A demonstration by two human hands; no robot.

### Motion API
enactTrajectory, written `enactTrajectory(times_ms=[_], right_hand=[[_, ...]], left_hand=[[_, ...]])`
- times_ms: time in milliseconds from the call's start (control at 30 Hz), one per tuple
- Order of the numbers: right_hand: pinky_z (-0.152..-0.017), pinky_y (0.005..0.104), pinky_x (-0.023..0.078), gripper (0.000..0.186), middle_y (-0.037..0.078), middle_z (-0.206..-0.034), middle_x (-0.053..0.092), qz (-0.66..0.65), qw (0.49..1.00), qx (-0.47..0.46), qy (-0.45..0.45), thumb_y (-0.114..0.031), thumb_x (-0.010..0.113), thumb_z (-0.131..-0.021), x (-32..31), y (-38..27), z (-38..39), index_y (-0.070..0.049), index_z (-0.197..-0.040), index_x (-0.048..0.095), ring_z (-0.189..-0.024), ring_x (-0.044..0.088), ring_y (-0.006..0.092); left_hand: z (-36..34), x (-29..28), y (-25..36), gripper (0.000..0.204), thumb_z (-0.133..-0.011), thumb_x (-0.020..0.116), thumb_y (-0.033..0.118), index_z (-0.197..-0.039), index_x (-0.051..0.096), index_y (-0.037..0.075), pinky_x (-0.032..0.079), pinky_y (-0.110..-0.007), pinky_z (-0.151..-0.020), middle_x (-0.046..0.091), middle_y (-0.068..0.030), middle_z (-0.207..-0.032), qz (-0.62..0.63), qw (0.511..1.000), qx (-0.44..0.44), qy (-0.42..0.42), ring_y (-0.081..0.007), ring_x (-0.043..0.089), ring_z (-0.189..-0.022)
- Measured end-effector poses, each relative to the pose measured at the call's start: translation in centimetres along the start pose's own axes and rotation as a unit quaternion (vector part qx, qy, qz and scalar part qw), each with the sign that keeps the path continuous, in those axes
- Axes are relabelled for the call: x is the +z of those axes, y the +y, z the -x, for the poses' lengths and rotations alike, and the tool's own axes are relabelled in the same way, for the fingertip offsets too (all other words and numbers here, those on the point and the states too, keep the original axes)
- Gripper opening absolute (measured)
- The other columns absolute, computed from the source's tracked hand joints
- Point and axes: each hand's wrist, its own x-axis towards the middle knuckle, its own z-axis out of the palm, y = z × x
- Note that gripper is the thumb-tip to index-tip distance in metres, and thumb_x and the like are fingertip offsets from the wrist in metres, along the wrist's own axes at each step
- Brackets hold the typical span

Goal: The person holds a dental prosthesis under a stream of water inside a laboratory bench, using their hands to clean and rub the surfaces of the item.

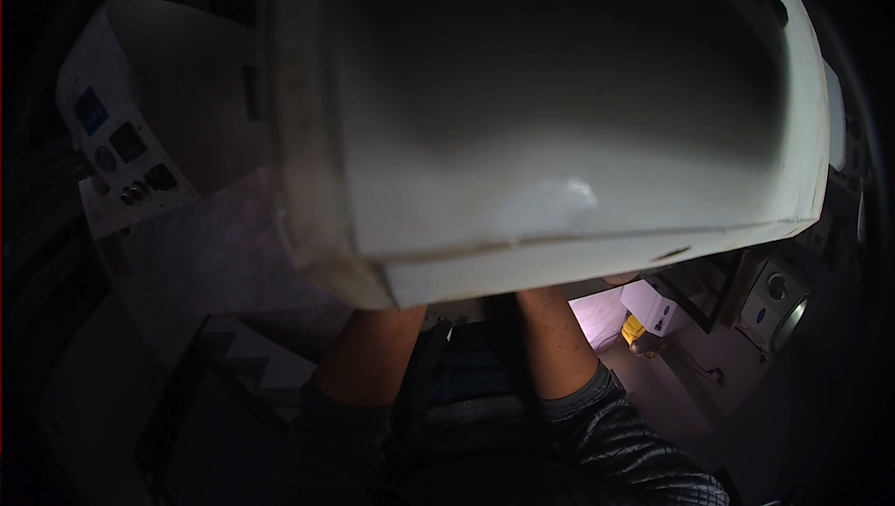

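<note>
A large, boxy off-white housing [522,189], scuffed along its lower edge, fills most of the upper middle. Both my forearms reach up beneath that lower edge. My left hand is hidden behind the housing, at the end of the left forearm [378,357]. Only a small bit of my right hand [620,277] shows at the housing's underside, above the right forearm, too little to tell whether its fingers are open or closed or what they grip.
At left stands a white unit [140,161] with controls above a pale surface [224,254]. At lower right are another white unit [774,301], a small white box [650,305], a cord and a yellow-and-dark shape [637,333] I cannot make out.
</note>
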Motion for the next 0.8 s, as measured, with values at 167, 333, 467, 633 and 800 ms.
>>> enactTrajectory(times_ms=[167,333,467,633,800], right_hand=[[-0.082,0.0355,0.049,0.031,0.01,-0.099,0.064,0.002,1.0,-0.003,0.002,-0.009,0.07,-0.079,-0.2,-0.1,0.3,0.0,-0.106,0.059,-0.089,0.062,0.0232],[-0.082,0.0349,0.049,0.033,0.01,-0.1,0.063,0.009,1.0,-0.012,-0.001,-0.009,0.071,-0.079,0.0,-0.1,0.5,0.001,-0.108,0.058,-0.09,0.062,0.0224],[-0.082,0.0343,0.048,0.033,0.01,-0.1,0.063,-0.029,1.0,-0.004,-0.001,-0.008,0.07,-0.08,0.3,0.1,0.2,0.002,-0.108,0.057,-0.091,0.062,0.022],[-0.081,0.0348,0.048,0.027,0.011,-0.096,0.064,-0.007,1.0,-0.001,-0.025,-0.003,0.069,-0.078,0.2,-0.3,-0.3,0.003,-0.103,0.059,-0.088,0.063,0.0238],[-0.079,0.0351,0.049,0.024,0.012,-0.092,0.065,-0.043,0.999,0.003,-0.003,-0.001,0.068,-0.077,0.1,-0.6,-1.1,0.003,-0.099,0.06,-0.084,0.064,0.0245]], left_hand=[[-0.2,0.2,-0.3,0.013,-0.087,0.055,0.01,-0.095,0.06,0.002,0.049,-0.037,-0.072,0.062,-0.0097,-0.089,-0.012,1.0,0.004,-0.001,-0.0224,0.06,-0.083],[-1.0,0.5,-0.7,0.013,-0.086,0.055,0.009,-0.095,0.06,0.001,0.049,-0.037,-0.072,0.062,-0.0096,-0.088,-0.026,1.0,0.012,-0.001,-0.0224,0.06,-0.082],[-0.9,0.6,-0.7,0.012,-0.086,0.055,0.009,-0.094,0.06,0.001,0.049,-0.037,-0.072,0.062,-0.0096,-0.088,-0.031,0.999,0.011,-0.002,-0.0223,0.06,-0.082],[-1.8,0.7,-1.1,0.012,-0.086,0.055,0.009,-0.093,0.06,0.001,0.048,-0.037,-0.071,0.062,-0.0095,-0.087,-0.055,0.998,0.021,0.002,-0.0223,0.06,-0.081],[-2.6,0.8,-1.2,0.011,-0.086,0.056,0.008,-0.092,0.06,0.001,0.048,-0.037,-0.071,0.062,-0.0095,-0.086,-0.064,0.998,0.025,0.001,-0.0222,0.06,-0.08]])
